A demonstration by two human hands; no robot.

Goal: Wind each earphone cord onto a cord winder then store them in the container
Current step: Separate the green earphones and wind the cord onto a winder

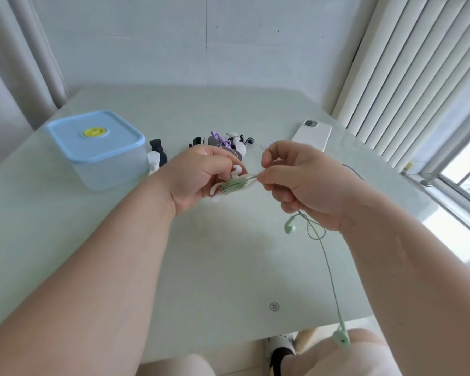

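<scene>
Centre of frame: the left hand (201, 176) grips a white cord winder (235, 183), fingers curled round it and thumb on top. Several turns of the green earphone cord (326, 263) lie wound on the winder.

Just right of centre: the right hand (304, 180) pinches the same cord between thumb and forefinger, close beside the winder. A short, taut run of cord joins the two hands. The other fingers are curled.

Below the right hand the loose cord hangs down. One green earbud (290, 227) dangles above the table (201, 267). The second earbud (342, 340) hangs past the table's near edge at lower right.

Left of frame: the container (111, 172), clear-walled, stands on the table with its blue lid (73, 137) on. It is well apart from both hands.

Upper centre, behind the hands: a cluster of other winders and earphones (223, 141), black, white and purple, lies on the table; individual items cannot be separated. Two more, one black and one white (156, 156), lie just beside the container.

Upper right: a white phone (312, 134) lies camera-side up. A purple cord (353, 172) shows behind the right hand.
</scene>
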